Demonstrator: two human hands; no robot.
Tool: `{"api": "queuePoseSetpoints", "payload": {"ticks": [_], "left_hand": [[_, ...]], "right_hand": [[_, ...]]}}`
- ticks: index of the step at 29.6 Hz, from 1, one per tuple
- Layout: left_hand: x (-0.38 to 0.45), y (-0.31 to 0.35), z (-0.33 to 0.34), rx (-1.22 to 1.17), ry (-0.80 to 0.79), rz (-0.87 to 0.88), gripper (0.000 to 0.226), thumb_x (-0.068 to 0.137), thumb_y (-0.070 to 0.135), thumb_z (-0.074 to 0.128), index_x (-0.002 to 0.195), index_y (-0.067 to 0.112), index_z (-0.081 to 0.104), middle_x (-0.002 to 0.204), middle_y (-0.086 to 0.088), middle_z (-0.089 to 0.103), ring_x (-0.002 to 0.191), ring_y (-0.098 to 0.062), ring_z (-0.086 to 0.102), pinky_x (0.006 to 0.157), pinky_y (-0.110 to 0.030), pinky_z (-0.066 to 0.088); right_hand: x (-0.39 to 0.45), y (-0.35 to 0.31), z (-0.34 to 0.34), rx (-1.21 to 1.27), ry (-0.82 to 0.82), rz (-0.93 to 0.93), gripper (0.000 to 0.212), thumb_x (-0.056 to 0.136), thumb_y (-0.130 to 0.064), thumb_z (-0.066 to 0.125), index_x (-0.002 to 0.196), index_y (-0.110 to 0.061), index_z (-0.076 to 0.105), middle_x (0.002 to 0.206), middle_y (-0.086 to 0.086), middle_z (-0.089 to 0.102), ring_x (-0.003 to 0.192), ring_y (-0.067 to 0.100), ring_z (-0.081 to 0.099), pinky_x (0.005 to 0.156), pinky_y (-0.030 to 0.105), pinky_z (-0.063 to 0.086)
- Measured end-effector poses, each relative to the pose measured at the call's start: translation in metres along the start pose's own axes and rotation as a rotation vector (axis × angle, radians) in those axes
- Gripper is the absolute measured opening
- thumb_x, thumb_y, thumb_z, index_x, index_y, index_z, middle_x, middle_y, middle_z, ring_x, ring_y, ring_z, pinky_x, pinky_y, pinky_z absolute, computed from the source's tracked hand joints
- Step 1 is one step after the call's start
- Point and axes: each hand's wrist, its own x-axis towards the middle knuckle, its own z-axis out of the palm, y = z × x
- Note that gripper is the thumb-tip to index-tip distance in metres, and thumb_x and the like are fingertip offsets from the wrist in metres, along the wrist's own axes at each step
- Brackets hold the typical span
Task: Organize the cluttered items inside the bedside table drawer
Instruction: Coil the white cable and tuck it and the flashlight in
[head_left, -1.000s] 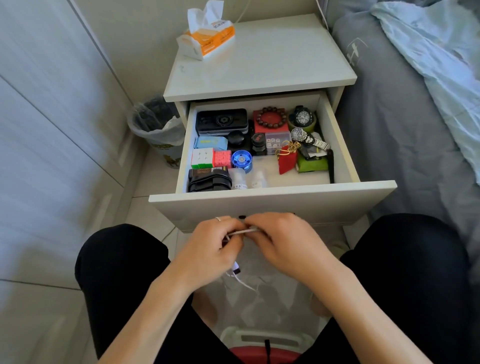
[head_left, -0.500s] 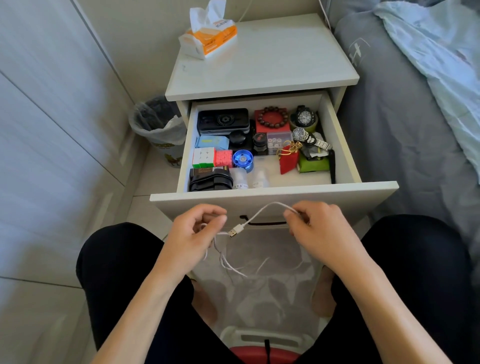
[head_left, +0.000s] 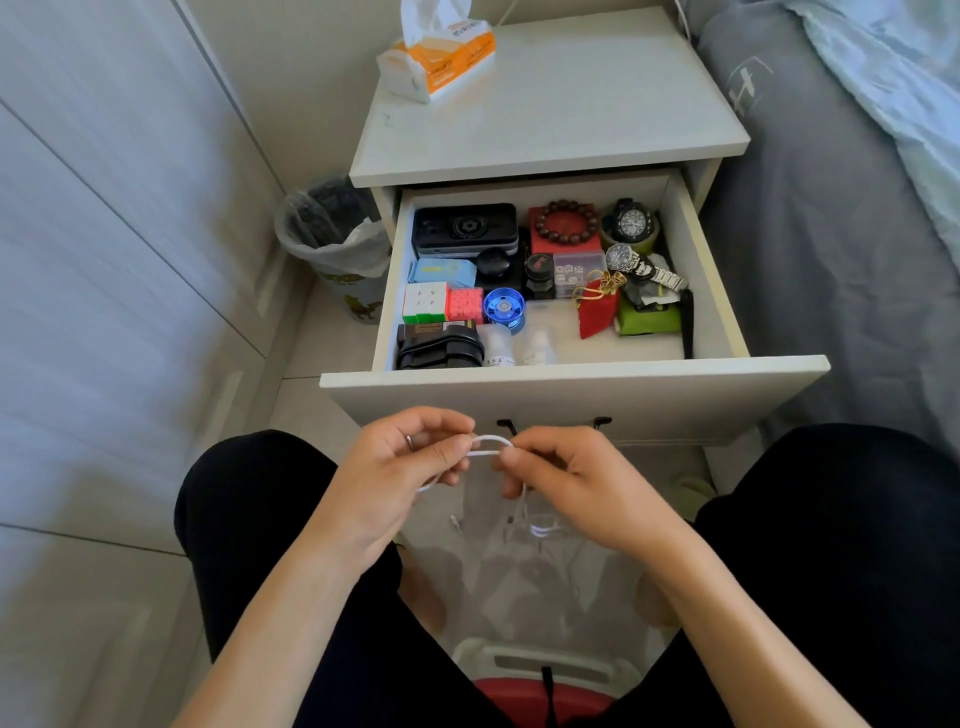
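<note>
Head view, only one camera. Both hands are low in front of the open white wooden drawer (head_left: 571, 395), between the knees. Left hand (head_left: 410, 467) has thumb and forefinger curled onto a thin white charging cable (head_left: 488, 446); right hand (head_left: 566, 478) pinches the same cable just beside it, so a short loop stands between the two sets of fingertips. The rest of the cable hangs below the hands; a plug end seems to dangle near the transparent plastic sheet (head_left: 545, 577) over the floor, too blurred to be sure.

Handling: the cable is light, limp and a bit springy, so a coil will likely pop open unless it stays pinched at the crossing. Best hold is where the loops overlap, not at the plug (strain point).

Room: the drawer's left half is packed, with a black rectangular case (head_left: 465, 228), multicoloured puzzle cubes (head_left: 441, 304), a blue metal round spinner (head_left: 503, 309) and a black folded strap bundle (head_left: 439, 348) hard against the front wall. Right side holds a red fabric pouch (head_left: 597, 312) and a steel-bracelet wristwatch (head_left: 641, 267). Bare floor shows front centre, between the small white bottles (head_left: 519, 345) and the pouch: probably the best slot. The drawer front lip sits just above the hands, so lift over it.
</note>
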Motion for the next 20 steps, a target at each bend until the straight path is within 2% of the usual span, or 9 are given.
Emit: {"api": "queuePoseSetpoints", "payload": {"ticks": [3,5,7,9,11,13,16,18,20], "left_hand": [[-0.002,0.002,-0.008,0.137,-0.053,0.030,0.026,0.069,0.001,0.080,0.086,0.021,0.079,0.085,-0.003,0.074,0.076,-0.011,0.066,0.065,-0.019,0.051],[0.001,0.002,-0.007,0.424,-0.056,0.089,0.030,0.078,-0.003,0.073,0.085,0.026,0.077,0.082,0.003,0.074,0.076,-0.008,0.066,0.068,-0.017,0.049],[0.005,0.002,-0.005,0.718,0.023,0.151,0.037,0.079,-0.005,0.067,0.079,0.031,0.075,0.076,0.009,0.072,0.071,-0.008,0.064,0.066,-0.018,0.047],[0.007,0.005,-0.005,0.786,0.115,0.172,0.035,0.076,-0.002,0.066,0.075,0.031,0.075,0.072,0.004,0.071,0.065,-0.013,0.061,0.062,-0.023,0.045],[0.009,0.009,-0.007,0.529,0.118,0.127,0.026,0.069,0.004,0.065,0.073,0.026,0.077,0.070,-0.003,0.069,0.068,-0.014,0.062,0.063,-0.022,0.047],[0.012,0.013,-0.010,0.018,0.026,0.031,0.032,0.059,-0.001,0.057,0.074,0.019,0.076,0.066,-0.005,0.062,0.065,-0.020,0.066,0.066,-0.027,0.056],[0.017,0.011,-0.013,-0.363,-0.052,-0.007,0.041,0.054,0.000,0.055,0.085,0.015,0.076,0.068,-0.003,0.052,0.040,-0.011,0.039,0.043,-0.021,0.042],[0.017,0.005,-0.014,-0.036,-0.010,0.087,0.039,0.066,0.006,0.055,0.094,0.021,0.077,0.070,-0.002,0.057,0.040,-0.012,0.032,0.041,-0.020,0.032],[0.016,-0.003,-0.014,0.600,0.038,0.293,0.025,0.085,0.019,0.058,0.096,0.029,0.078,0.078,0.006,0.069,0.056,-0.016,0.054,0.055,-0.028,0.045]], "right_hand": [[0.000,0.000,0.001,-0.097,0.008,-0.073,0.022,0.099,-0.026,0.057,0.085,-0.018,0.072,0.072,-0.011,0.067,0.068,0.005,0.062,0.064,0.019,0.045],[0.002,-0.001,0.003,-0.202,0.123,-0.165,0.020,0.099,-0.021,0.058,0.088,-0.012,0.072,0.078,-0.005,0.067,0.074,0.011,0.062,0.067,0.026,0.047],[0.003,0.000,0.000,-0.160,0.256,-0.151,0.018,0.097,-0.019,0.059,0.089,-0.011,0.073,0.079,-0.001,0.069,0.075,0.014,0.063,0.070,0.029,0.049],[0.004,0.001,-0.005,-0.084,0.279,-0.075,0.018,0.097,-0.021,0.058,0.087,-0.017,0.072,0.073,-0.005,0.068,0.068,0.011,0.062,0.067,0.028,0.050],[0.004,0.005,-0.008,-0.094,0.208,-0.030,0.018,0.098,-0.025,0.056,0.087,-0.024,0.071,0.067,-0.005,0.064,0.061,0.011,0.059,0.062,0.029,0.051],[0.004,0.008,-0.012,-0.078,0.191,0.000,0.020,0.099,-0.029,0.054,0.086,-0.029,0.070,0.063,0.000,0.061,0.058,0.016,0.058,0.059,0.031,0.051],[0.003,0.014,-0.020,0.098,0.242,0.072,0.022,0.100,-0.028,0.054,0.086,-0.031,0.070,0.054,0.000,0.059,0.053,0.019,0.062,0.065,0.034,0.054],[0.003,0.017,-0.022,0.155,0.255,0.098,0.021,0.100,-0.029,0.054,0.089,-0.030,0.072,0.048,-0.003,0.052,0.046,0.017,0.055,0.061,0.040,0.054],[0.005,0.018,-0.024,0.090,0.294,0.074,0.019,0.099,-0.032,0.056,0.090,-0.032,0.073,0.051,-0.006,0.053,0.049,0.011,0.049,0.057,0.029,0.049]]}}
